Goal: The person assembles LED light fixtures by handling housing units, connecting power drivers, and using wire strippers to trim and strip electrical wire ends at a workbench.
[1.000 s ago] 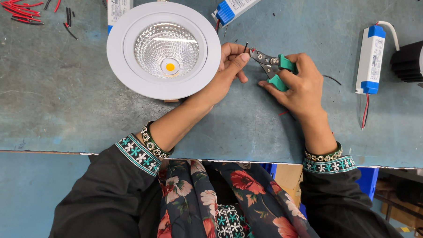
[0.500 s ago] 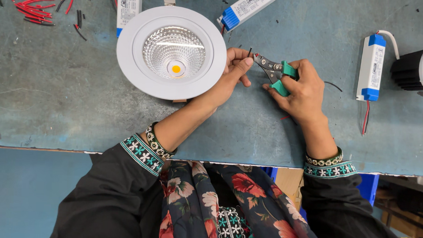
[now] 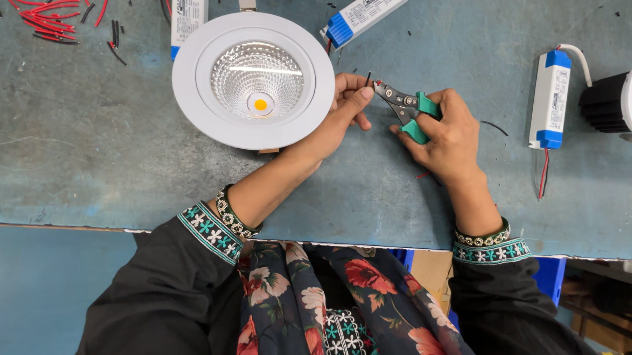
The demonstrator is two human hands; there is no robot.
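The thin black wire [image 3: 368,79] stands nearly upright, pinched between the thumb and fingertips of the left hand [image 3: 347,101], its short free end poking up just above them. The wire stripper [image 3: 404,108] lies in the grip of the right hand [image 3: 449,130]: green handles wrapped by the fingers and palm, grey metal jaws pointing toward the left hand, their tip just beside the wire and the left thumb. The tool is tilted, jaws higher and further from the body than the handles. Whether the jaws touch the wire cannot be told.
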